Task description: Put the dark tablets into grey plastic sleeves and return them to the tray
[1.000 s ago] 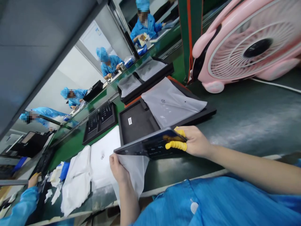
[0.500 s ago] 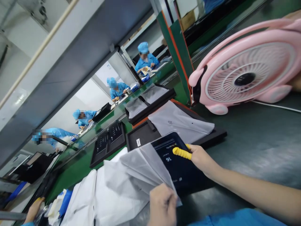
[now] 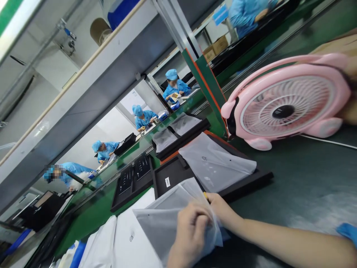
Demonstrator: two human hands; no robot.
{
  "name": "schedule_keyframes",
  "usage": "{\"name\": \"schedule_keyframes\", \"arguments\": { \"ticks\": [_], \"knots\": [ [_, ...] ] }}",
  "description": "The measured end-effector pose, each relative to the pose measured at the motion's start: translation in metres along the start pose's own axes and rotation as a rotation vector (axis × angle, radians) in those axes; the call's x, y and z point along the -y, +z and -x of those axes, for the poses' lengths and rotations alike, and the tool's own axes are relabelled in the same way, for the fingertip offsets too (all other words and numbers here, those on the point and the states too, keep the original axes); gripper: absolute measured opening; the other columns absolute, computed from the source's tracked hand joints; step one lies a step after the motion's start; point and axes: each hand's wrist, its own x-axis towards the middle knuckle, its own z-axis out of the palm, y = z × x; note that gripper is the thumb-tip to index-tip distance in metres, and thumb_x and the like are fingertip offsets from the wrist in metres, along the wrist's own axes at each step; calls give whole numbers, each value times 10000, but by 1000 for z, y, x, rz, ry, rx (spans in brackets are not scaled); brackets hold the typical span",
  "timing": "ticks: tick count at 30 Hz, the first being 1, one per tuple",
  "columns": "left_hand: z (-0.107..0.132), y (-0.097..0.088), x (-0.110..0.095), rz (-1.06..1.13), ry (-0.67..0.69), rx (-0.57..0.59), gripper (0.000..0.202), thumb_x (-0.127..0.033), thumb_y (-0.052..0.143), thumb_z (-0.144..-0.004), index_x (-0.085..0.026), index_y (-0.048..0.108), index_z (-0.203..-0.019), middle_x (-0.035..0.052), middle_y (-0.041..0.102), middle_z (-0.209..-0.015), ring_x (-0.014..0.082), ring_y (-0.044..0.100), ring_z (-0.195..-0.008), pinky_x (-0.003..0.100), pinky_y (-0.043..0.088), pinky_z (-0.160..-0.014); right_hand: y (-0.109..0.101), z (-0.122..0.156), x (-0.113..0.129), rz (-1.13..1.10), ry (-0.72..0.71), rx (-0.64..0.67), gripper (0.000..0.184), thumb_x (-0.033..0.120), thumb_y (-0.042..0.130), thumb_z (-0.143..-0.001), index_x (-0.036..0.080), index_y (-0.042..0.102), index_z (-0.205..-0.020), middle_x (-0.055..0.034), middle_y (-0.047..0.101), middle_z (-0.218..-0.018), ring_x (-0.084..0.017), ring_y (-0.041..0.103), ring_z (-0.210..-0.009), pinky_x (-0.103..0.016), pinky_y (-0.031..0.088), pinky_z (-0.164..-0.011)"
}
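My left hand (image 3: 192, 227) is closed on the edge of a translucent frosted plastic bag (image 3: 158, 229), close in front of me. Beside it, my right hand (image 3: 224, 212) reaches to the bag's other edge, its yellow-covered finger partly behind the plastic. Its fingers are curled around the tablet, which the bag and hands hide almost entirely. White plastic bags (image 3: 131, 238) lie in a pile below and to the left. Just beyond the hands, another frosted bag (image 3: 217, 162) lies across a black tray (image 3: 263, 178).
A pink fan (image 3: 312, 80) stands at the right, its white cord on the green bench (image 3: 281, 190). More black trays (image 3: 114, 199) hold dark printed items and bags. A metal post (image 3: 205, 85) and overhead shelf (image 3: 83, 93) frame the bench. Several co-workers (image 3: 173, 89) sit beyond.
The tablet, whose screen showed before, is now covered by the bag. My hands have come closer together, the right one moving left and down. The camera view has shifted a little.
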Motion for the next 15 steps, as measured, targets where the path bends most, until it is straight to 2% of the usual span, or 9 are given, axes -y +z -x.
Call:
{"name": "schedule_keyframes", "arguments": {
  "ticks": [3,4,5,7,9,10,12,15],
  "knots": [
    [15,-44,16,-116,-153,-261,423,-491,470,-773,-163,547,-1031,119,595,-990,225,535,-938,331,415,-809,-8,0,16,-62,57,55,268,385,678,-555,131,602,-588,-24,586,-580,-199,554,-640,-293,471,-603],
    [16,-58,21,-206,-248,-272,462,-484,546,-714,-162,546,-1046,119,589,-1017,245,522,-968,347,402,-828,-10,-1,20,-69,55,82,270,381,687,-554,127,607,-599,-24,592,-594,-197,556,-650,-289,471,-611],
    [17,-70,25,-279,-354,-229,440,-455,595,-671,-165,566,-1001,104,602,-974,249,530,-933,345,402,-809,-12,-1,25,-65,43,109,271,378,694,-556,126,607,-602,-21,593,-602,-190,553,-649,-281,468,-610],
    [17,-85,31,-322,-520,-68,277,-404,614,-639,-169,592,-786,43,599,-748,202,536,-734,292,404,-680,-17,-5,33,-13,-6,165,284,385,701,-562,123,597,-592,-8,578,-597,-165,533,-621,-257,451,-588],
    [18,-86,33,-248,-571,6,259,-418,580,-651,-170,526,-600,-11,490,-554,135,447,-560,237,349,-552,-23,-10,44,93,-66,234,314,410,698,-574,117,587,-592,10,543,-574,-130,494,-574,-228,413,-544],
    [20,-83,33,-195,-570,-17,300,-442,566,-654,-170,490,-554,-26,434,-510,114,400,-521,222,318,-515,-27,-14,50,164,-93,276,331,431,684,-593,115,584,-597,18,520,-557,-114,469,-551,-215,386,-521],
    [27,-73,35,-101,-570,-135,340,-477,562,-646,-168,471,-536,-37,386,-497,96,351,-501,207,284,-484,-37,-21,64,297,-153,392,357,476,610,-675,122,592,-638,26,499,-551,-94,438,-531,-201,346,-503],
    [40,-60,41,-28,-622,-336,352,-486,576,-631,-170,460,-529,-42,371,-493,91,331,-500,202,274,-473,-52,-34,79,461,-278,584,395,509,456,-796,151,622,-776,2,571,-655,-104,476,-582,-204,351,-542]
  ]
}}
